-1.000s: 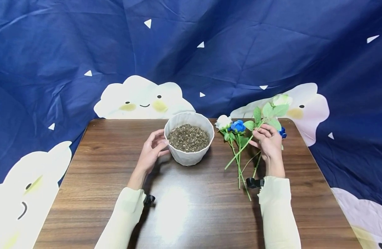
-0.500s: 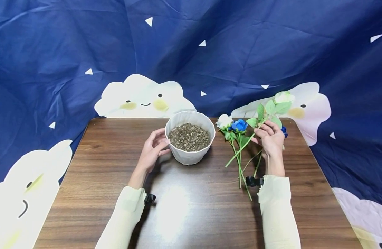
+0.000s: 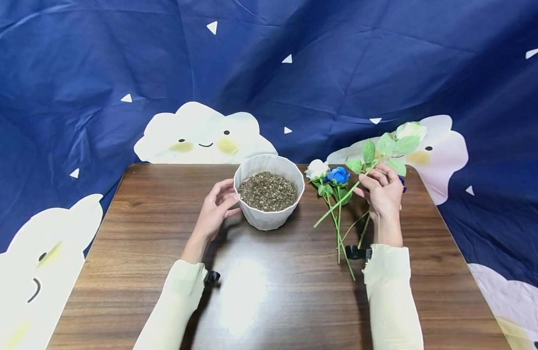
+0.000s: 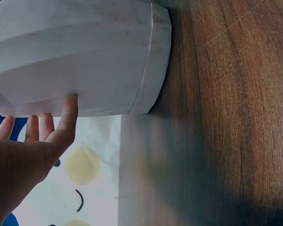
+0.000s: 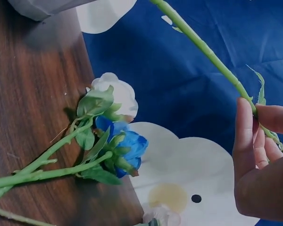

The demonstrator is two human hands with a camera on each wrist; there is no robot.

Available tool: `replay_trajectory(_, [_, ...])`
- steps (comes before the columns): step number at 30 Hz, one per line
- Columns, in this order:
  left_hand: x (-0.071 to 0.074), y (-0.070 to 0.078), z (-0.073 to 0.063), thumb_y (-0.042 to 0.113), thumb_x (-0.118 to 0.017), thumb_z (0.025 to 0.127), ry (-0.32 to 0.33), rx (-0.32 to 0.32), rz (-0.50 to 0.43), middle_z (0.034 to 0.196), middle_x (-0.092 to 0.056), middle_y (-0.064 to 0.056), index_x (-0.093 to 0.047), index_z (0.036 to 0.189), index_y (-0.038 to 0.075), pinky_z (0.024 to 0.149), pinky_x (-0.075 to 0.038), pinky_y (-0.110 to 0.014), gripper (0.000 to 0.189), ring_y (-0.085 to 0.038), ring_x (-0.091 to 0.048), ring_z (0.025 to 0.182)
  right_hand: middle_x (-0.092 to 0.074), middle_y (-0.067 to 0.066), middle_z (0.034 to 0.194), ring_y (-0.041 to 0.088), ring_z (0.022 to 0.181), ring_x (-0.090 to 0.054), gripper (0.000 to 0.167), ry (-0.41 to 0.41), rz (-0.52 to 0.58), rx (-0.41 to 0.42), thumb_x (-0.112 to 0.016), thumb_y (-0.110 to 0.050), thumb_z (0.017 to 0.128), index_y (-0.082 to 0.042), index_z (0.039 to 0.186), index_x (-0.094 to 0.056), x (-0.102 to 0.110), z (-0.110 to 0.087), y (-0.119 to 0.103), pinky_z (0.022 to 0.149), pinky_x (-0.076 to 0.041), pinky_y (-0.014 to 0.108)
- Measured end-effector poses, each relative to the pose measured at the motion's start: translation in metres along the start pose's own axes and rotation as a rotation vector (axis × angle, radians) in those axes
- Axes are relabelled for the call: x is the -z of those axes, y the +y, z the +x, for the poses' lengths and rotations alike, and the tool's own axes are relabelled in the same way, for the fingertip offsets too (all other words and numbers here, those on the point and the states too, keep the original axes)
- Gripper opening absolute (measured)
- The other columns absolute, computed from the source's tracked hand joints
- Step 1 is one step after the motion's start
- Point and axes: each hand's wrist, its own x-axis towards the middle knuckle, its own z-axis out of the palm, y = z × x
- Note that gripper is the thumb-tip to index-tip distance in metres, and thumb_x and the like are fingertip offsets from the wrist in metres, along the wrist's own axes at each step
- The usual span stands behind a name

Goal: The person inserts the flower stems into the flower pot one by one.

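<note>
A white faceted flower pot (image 3: 265, 221) filled with dark soil (image 3: 268, 192) stands at the middle back of the table. My left hand (image 3: 214, 209) rests against its left side, fingers fairly straight and fingertips at the wall (image 4: 80, 56). Between thumb and fingers, my right hand (image 3: 385, 194) pinches the green stem of a pale white rose (image 3: 410, 131). Its bloom points up and to the right, and the stem's cut end slants down left above the other flowers. In the right wrist view the stem (image 5: 205, 49) crosses the blue backdrop.
A white rose (image 3: 317, 169) and a blue rose (image 3: 338, 175) lie right of the pot, their stems crossing toward the front. Another blue bloom is mostly hidden behind my right hand. A blue cloth (image 3: 269, 73) with clouds hangs behind the wooden table (image 3: 286, 301).
My right hand has lifted the pale rose slightly, moving its bloom up and to the right. My left hand keeps its place at the pot.
</note>
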Motion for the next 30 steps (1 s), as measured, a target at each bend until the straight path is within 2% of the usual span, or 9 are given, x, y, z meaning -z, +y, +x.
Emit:
replay_trajectory(7, [0.0, 0.0, 0.0, 0.001, -0.061, 0.095, 0.0, -0.003, -0.003, 0.136, -0.048, -0.025, -0.044, 0.145, 0.0, 0.092, -0.057, -0.052, 0.052, -0.026, -0.057, 0.113, -0.055, 0.006, 0.095, 0.015, 0.073, -0.062, 0.051, -0.019, 0.032, 0.052, -0.071, 0.02, 0.082, -0.007, 0.121, -0.051, -0.009, -0.003, -0.007, 0.05, -0.061, 0.032])
replay_trajectory(17, [0.0, -0.001, 0.0, 0.002, -0.061, 0.095, -0.001, 0.002, -0.003, 0.136, -0.048, -0.025, -0.043, 0.145, 0.0, 0.097, -0.052, -0.06, 0.053, -0.024, -0.058, 0.112, -0.056, 0.006, 0.094, 0.011, 0.068, -0.054, 0.051, -0.051, 0.085, 0.11, -0.069, 0.021, 0.082, -0.007, 0.121, -0.05, -0.026, -0.009, -0.022, 0.048, -0.06, 0.032])
replay_trajectory(22, [0.0, -0.001, 0.001, 0.001, -0.061, 0.095, 0.0, 0.012, -0.005, 0.135, -0.048, -0.024, -0.043, 0.145, 0.0, 0.097, -0.052, -0.06, 0.053, -0.023, -0.058, 0.111, -0.055, 0.007, 0.097, 0.013, 0.069, -0.055, 0.05, -0.059, 0.098, 0.118, -0.066, 0.022, 0.083, -0.007, 0.12, -0.05, -0.032, -0.011, -0.025, 0.048, -0.06, 0.032])
replay_trajectory(30, [0.0, -0.001, 0.001, 0.002, -0.061, 0.095, -0.003, 0.002, 0.003, 0.134, -0.048, -0.024, -0.043, 0.145, 0.0, 0.095, -0.054, -0.057, 0.053, -0.022, -0.058, 0.11, -0.052, 0.009, 0.098, 0.014, 0.072, -0.057, 0.049, -0.085, 0.182, 0.157, -0.067, 0.022, 0.082, -0.006, 0.119, -0.051, -0.043, -0.012, -0.03, 0.047, -0.059, 0.03])
